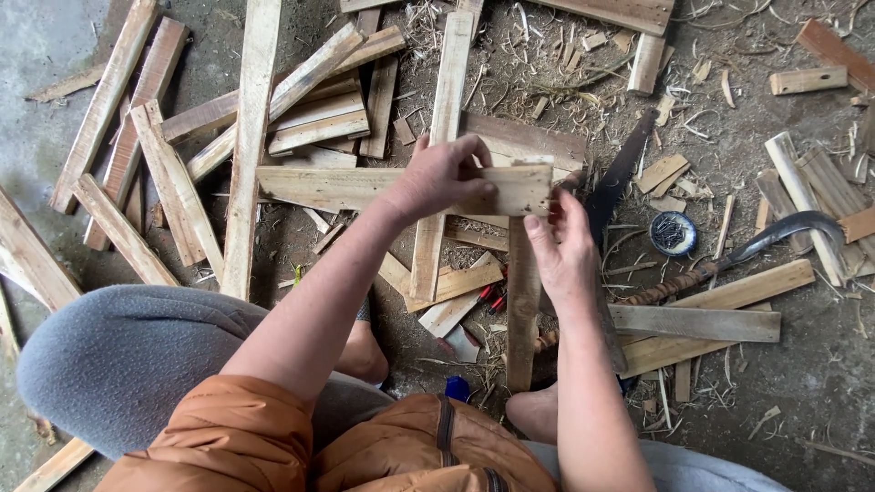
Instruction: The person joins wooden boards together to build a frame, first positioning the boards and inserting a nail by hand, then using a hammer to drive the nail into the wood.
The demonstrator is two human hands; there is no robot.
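Plank (365, 187) | crosswise, left hand (437, 178) grip clamps its right end | right hand (561, 246) grip pinches end corner

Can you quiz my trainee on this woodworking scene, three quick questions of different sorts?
1. True or false: the left hand grips the horizontal plank.
2. The right hand touches: A) the sickle, B) the plank's right end, C) the round tin?
3. Fill in: the upright slat lies ___ the horizontal plank, forming a T.

Key: 1 true; 2 B; 3 under.
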